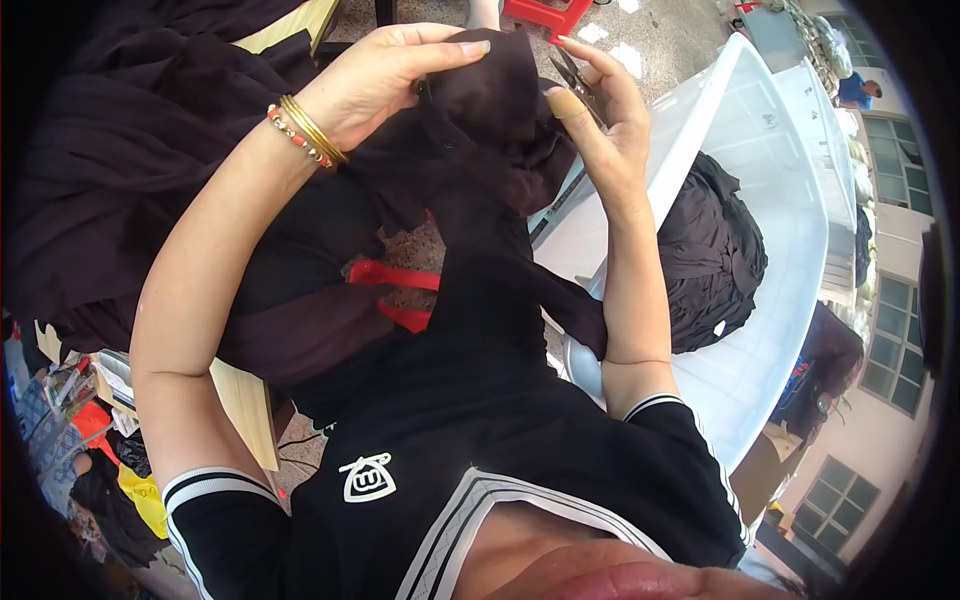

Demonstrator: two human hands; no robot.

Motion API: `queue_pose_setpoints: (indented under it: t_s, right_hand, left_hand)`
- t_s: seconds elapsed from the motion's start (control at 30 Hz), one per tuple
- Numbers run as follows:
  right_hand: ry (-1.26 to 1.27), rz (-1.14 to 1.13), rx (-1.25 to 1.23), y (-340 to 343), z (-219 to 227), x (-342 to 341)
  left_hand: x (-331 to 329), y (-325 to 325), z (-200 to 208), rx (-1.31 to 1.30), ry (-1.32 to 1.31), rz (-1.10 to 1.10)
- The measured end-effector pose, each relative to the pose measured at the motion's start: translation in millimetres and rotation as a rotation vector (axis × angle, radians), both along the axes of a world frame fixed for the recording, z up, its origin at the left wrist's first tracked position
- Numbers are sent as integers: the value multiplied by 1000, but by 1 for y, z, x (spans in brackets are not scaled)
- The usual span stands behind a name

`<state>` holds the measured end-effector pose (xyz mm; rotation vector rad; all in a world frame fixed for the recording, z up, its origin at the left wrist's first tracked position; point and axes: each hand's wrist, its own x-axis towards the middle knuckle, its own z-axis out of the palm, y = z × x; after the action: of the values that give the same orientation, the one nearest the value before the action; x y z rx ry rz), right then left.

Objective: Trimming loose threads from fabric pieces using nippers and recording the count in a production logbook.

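Dark brown cloth [490, 90] hangs in front of me, its upper edge pinched between the thumb and fingers of my left hand [385, 75]. Bracelets circle that wrist. My right hand [610, 125] is closed around small thread snips [573, 75], whose dark metal blades point up beside the cloth's right edge. A tan cover wraps the right thumb's tip. More of the cloth drops over my lap and partly hides what lies below.
Dark cloth [130, 180] is heaped at the left, over a pale wooden table edge [245, 400]. A white plastic tub [790, 250] with a bundled dark garment [710, 260] stands at my right. Red stool parts [550, 15] show ahead. A person in blue [857, 92] is far right.
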<state>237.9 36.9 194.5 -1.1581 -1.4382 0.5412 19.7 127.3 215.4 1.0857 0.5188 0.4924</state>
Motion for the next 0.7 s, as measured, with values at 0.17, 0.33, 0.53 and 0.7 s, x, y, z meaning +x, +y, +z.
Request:
queue_pose_setpoints:
  t_s: [0.17,0.33,0.53,0.7]
  right_hand:
    - [-340,-112,121,-1,3,-5]
    - [-449,-160,172,1,2,-5]
    - [-543,-179,193,0,0,-2]
    - [-549,-184,165,-1,-1,-3]
  left_hand:
    - [4,-4,-2,86,13,-23]
    - [6,-10,-1,249,68,-32]
    - [7,-9,-6,261,46,-5]
    - [6,-8,-6,256,30,-22]
